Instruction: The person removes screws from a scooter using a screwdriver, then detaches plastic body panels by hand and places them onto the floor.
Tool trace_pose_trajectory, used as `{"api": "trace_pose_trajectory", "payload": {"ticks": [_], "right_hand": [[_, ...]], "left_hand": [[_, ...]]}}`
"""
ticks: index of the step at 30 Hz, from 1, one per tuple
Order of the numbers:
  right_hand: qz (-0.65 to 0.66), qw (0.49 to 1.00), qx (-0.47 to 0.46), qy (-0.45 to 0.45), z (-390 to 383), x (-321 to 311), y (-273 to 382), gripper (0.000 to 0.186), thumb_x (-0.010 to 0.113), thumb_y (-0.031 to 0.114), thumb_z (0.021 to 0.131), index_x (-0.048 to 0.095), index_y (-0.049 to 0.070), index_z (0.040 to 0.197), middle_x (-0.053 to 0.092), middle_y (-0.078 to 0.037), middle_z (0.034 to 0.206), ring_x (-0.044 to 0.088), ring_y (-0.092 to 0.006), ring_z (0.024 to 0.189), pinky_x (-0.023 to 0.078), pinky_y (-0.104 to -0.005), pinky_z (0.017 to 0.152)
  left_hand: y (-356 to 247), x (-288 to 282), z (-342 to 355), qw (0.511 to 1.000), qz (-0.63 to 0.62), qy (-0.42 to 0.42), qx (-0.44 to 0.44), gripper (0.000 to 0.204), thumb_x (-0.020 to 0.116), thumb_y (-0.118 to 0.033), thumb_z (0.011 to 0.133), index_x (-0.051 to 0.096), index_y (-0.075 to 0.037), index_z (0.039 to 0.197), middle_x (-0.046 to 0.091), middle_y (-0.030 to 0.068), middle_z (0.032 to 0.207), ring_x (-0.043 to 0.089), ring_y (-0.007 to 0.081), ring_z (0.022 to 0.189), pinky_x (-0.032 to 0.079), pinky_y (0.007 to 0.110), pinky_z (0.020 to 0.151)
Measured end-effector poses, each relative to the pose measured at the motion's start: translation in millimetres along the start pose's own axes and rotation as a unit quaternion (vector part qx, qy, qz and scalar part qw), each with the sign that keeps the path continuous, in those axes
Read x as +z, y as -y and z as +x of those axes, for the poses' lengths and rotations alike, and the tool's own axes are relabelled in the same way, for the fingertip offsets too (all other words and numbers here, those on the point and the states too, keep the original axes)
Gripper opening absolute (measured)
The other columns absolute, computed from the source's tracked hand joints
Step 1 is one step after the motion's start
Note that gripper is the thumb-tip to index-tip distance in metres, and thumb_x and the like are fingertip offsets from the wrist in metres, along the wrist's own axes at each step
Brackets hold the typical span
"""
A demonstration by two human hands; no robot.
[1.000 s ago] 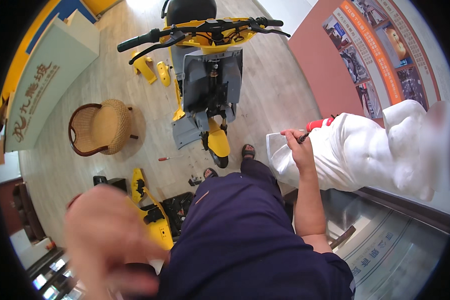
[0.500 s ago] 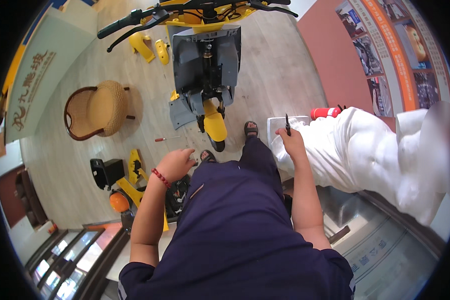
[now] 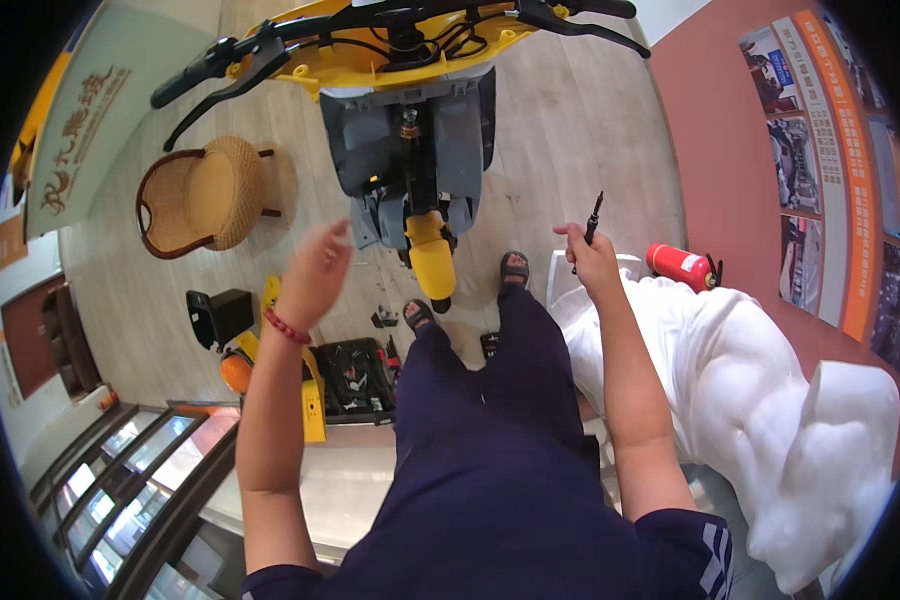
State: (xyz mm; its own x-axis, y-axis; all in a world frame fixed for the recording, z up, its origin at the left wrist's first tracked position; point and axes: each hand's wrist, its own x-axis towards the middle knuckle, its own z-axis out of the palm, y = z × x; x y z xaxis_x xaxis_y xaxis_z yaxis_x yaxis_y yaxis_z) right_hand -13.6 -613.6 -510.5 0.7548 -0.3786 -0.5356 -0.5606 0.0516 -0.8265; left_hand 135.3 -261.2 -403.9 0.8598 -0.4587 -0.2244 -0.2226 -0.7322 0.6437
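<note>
My left hand (image 3: 316, 268), wearing a red bead bracelet, is raised left of the scooter's front, empty, its fingers loosely apart and slightly blurred. My right hand (image 3: 590, 260) grips a slim black tool (image 3: 596, 215), tip pointing up, with a finger sticking out. Between and beyond both hands stands the partly dismantled scooter: yellow front mudguard (image 3: 430, 260), grey inner panels (image 3: 355, 150), exposed steering column, and handlebar (image 3: 310, 28) with cables at the top. A white plaster statue (image 3: 730, 390) lies to the right below my right hand, beside a red fire extinguisher (image 3: 678, 264).
A wicker chair (image 3: 215, 195) stands at left. An open black toolbox (image 3: 345, 380), yellow body parts (image 3: 312, 410), a black bin (image 3: 215, 318) and an orange round object (image 3: 236, 372) lie on the floor at lower left. A pink display panel (image 3: 720, 150) stands at right.
The view has moved closer to the scooter. My left hand has risen from low left toward its front; my right hand is higher, with the black tool now pointing upward.
</note>
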Motion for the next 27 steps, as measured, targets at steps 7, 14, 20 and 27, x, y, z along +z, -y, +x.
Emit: {"api": "trace_pose_trajectory", "payload": {"ticks": [7,14,20,27], "right_hand": [[0.126,0.991,0.001,-0.037,64.1,43.8,-30.6,0.033,0.056,0.027,0.093,0.064,-0.001,0.107,0.033,0.011,0.057,0.025,-0.0005,0.048,0.017,-0.0210,0.044],[0.107,0.990,-0.058,-0.069,130.7,90.8,-7.4,0.028,0.059,0.024,0.090,0.066,0.004,0.108,0.040,0.010,0.061,0.034,-0.0017,0.054,0.026,-0.0196,0.048],[0.159,0.965,-0.193,-0.075,182.6,114.9,19.1,0.030,0.066,0.027,0.084,0.067,0.009,0.107,0.052,0.003,0.062,0.045,-0.0056,0.058,0.038,-0.0239,0.056],[0.129,0.982,-0.127,-0.052,183.3,123.9,29.4,0.024,0.065,0.024,0.083,0.068,0.005,0.096,0.056,-0.001,0.062,0.048,-0.0077,0.058,0.041,-0.0275,0.055]], "left_hand": [[60.1,-10.7,137.7,0.982,-0.114,-0.150,0.016,0.042,0.059,-0.006,0.087,0.045,0.002,0.126,0.058,0.0109,0.115,0.056,0.0146,0.100,0.047,0.028,0.085],[79.7,-12.7,180.5,0.973,-0.226,-0.047,0.002,0.028,0.056,-0.012,0.092,0.052,0.002,0.115,0.058,0.0010,0.106,0.051,0.0078,0.091,0.042,0.023,0.078],[95.7,-12.1,167.8,0.983,-0.119,-0.124,0.060,0.025,0.051,-0.003,0.090,0.054,0.004,0.113,0.060,0.0111,0.106,0.057,0.0176,0.096,0.045,0.029,0.082],[108.2,-35.0,185.6,0.889,0.399,-0.090,0.206,0.051,0.059,0.006,0.074,0.050,0.000,0.124,0.052,0.0212,0.118,0.052,0.0356,0.106,0.044,0.038,0.089]]}}
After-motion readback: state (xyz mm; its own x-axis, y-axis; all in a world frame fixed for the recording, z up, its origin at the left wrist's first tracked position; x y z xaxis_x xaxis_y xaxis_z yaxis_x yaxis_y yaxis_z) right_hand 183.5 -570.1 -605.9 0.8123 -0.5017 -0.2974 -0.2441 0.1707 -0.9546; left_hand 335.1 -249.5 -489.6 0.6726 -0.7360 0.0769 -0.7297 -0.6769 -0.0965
